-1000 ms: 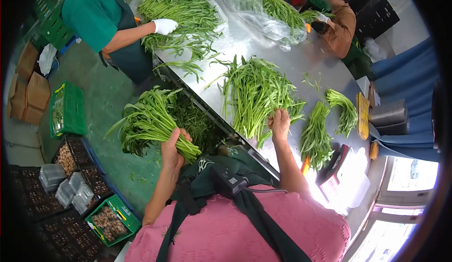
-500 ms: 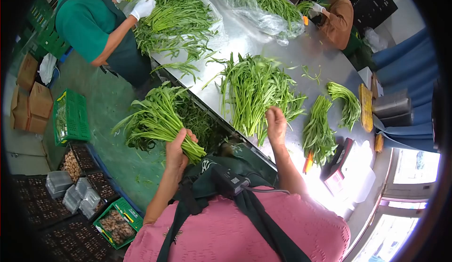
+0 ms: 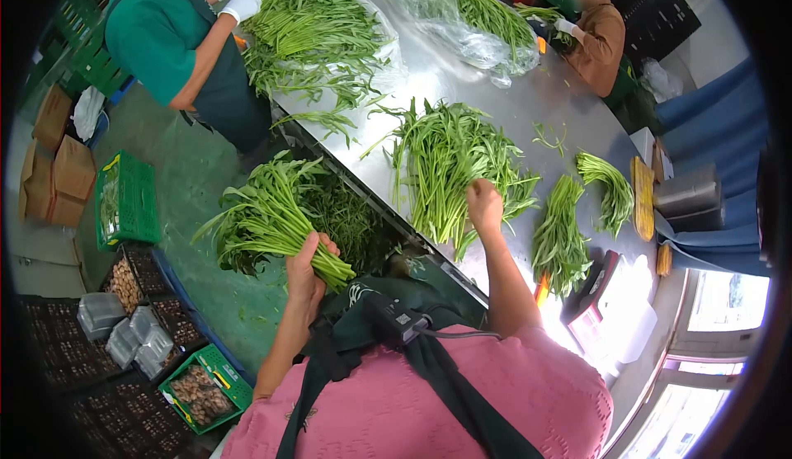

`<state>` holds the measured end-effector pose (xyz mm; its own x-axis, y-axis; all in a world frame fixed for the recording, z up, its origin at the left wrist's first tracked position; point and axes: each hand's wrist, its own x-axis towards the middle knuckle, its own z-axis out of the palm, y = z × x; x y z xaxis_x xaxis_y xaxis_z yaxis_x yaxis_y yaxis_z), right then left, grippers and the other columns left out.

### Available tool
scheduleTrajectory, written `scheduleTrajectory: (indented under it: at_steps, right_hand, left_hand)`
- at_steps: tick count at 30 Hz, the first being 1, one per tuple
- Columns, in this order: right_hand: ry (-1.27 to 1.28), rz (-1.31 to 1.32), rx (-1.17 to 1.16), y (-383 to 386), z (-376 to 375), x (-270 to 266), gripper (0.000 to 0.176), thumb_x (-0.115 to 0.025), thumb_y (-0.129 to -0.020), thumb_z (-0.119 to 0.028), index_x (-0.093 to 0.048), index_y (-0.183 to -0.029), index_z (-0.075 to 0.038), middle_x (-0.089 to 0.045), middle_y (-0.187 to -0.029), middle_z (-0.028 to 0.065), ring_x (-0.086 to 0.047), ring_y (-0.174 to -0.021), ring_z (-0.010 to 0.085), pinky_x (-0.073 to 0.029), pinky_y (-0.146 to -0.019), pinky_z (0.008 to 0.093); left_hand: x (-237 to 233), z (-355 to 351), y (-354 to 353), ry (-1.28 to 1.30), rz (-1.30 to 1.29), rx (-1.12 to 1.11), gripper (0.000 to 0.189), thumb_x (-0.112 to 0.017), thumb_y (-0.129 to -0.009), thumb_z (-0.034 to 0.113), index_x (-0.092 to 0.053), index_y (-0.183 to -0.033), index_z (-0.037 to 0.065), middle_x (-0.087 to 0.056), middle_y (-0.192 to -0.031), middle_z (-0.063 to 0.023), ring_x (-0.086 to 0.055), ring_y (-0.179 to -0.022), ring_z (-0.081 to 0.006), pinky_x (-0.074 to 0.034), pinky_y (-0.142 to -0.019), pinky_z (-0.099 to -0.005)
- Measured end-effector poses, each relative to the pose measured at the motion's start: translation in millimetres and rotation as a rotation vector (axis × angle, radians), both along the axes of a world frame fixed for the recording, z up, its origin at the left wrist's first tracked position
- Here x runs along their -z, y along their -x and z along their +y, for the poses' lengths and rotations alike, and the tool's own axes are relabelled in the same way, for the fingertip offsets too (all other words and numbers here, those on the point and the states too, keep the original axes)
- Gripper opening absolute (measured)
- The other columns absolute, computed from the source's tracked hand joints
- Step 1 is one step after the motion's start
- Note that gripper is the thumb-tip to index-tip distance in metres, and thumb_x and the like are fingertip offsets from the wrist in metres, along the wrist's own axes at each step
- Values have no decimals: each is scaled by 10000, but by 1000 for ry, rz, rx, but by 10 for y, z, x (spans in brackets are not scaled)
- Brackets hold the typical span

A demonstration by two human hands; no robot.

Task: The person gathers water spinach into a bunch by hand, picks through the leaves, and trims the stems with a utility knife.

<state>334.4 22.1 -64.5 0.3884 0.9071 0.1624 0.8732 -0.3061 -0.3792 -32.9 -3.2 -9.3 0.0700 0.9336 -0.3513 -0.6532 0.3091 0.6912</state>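
Note:
A bunch of leafy green stalks (image 3: 268, 211) is held in my left hand (image 3: 308, 265), its leaves pointing up and left over the floor. My right hand (image 3: 485, 205) rests at the right side of a loose pile of the same greens (image 3: 441, 174) on the metal table (image 3: 511, 117). Its fingers are curled in among the stalks, and what they grip is too small to make out. Two separate bunches lie to the right, one nearer (image 3: 561, 240) and one farther (image 3: 609, 191).
Across the table stand a person in green (image 3: 153, 38) and a person in brown (image 3: 598, 47), by bagged greens. A scale (image 3: 598, 294) and a yellow tray (image 3: 642, 199) are at the right. Green crates (image 3: 128, 199) stand on the floor at left.
My right hand has moved slightly up and its fingers have curled in more at the pile. The left hand still holds its bunch, shifted a little. The person in green has moved a gloved hand.

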Motion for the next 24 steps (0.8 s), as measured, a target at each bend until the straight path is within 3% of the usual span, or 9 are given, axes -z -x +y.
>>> scheduleTrajectory:
  at_steps: [2, 5, 10, 12, 15, 16, 20, 21, 24]
  right_hand:
    - [-346, 320, 173, -64, -28, -80, 210, -673, -861, -159, -646, -980, 13, -694, -866, 172, -675, -732, 289, -530, -695, 398]
    - [-447, 587, 327, -239, -74, -35, 231, -639, -902, -166, -650, -970, 55, -686, -788, 142, -635, -692, 185, -507, -672, 337]
    - [-330, 538, 325, -269, -310, 79, 243, -625, -913, -178, -655, -997, 48, -665, -746, 127, -593, -662, 156, -482, -642, 330]
    - [-271, 351, 415, -236, -401, 85, 260, -621, -915, -180, -647, -1032, 51, -663, -738, 106, -576, -659, 136, -474, -627, 307]
    - [-352, 570, 448, -338, -437, -21, 258, -612, -921, -149, -640, -1085, 47, -665, -753, 80, -574, -669, 110, -467, -614, 282]
    - [-544, 684, 303, -245, -430, -260, 253, -604, -928, -119, -640, -1128, 31, -669, -798, 56, -564, -680, 84, -464, -599, 255]
    - [-624, 503, 193, 42, -325, -1012, 244, -613, -926, -69, -638, -1154, 14, -660, -818, 36, -559, -685, 72, -469, -585, 232]
    - [-667, 516, 128, 113, -279, -1064, 249, -619, -923, -59, -633, -1160, 14, -656, -810, 31, -557, -681, 70, -470, -583, 226]
    - [-367, 524, -25, 215, -125, -621, 272, -649, -897, -46, -625, -1159, 19, -673, -795, 68, -585, -646, 97, -485, -589, 237]
  left_hand:
    - [-33, -16, 16, -2, 3, -11, 157, -607, -957, 183, -526, -950, 48, -571, -847, -71, -567, -735, -186, -494, -700, -368]
    - [4, -13, 48, -1, -1, -13, 161, -608, -957, 182, -522, -962, 47, -573, -849, -72, -567, -738, -185, -492, -698, -369]
    - [-24, 9, 19, -11, 0, -6, 162, -610, -956, 183, -522, -971, 48, -575, -852, -73, -565, -741, -184, -490, -698, -369]
    - [-33, 20, -5, -18, 12, 14, 165, -610, -956, 189, -524, -965, 48, -574, -852, -73, -563, -741, -184, -487, -699, -368]
    - [-43, 32, -12, -23, 33, 36, 167, -605, -958, 193, -524, -957, 47, -571, -850, -72, -562, -741, -186, -486, -702, -367]
    - [-48, 46, -18, -24, 37, 31, 167, -605, -958, 193, -524, -957, 47, -571, -850, -72, -562, -741, -186, -486, -702, -367]
    - [-49, 37, -26, -10, 55, 53, 170, -599, -961, 194, -522, -948, 43, -568, -848, -74, -560, -739, -188, -482, -701, -365]
    - [-39, 45, -28, -9, 54, 52, 172, -597, -962, 195, -521, -944, 41, -567, -847, -75, -560, -739, -188, -478, -700, -362]
    - [-8, 43, -7, -8, 48, 97, 178, -605, -958, 196, -526, -943, 38, -566, -844, -76, -560, -740, -188, -470, -700, -361]
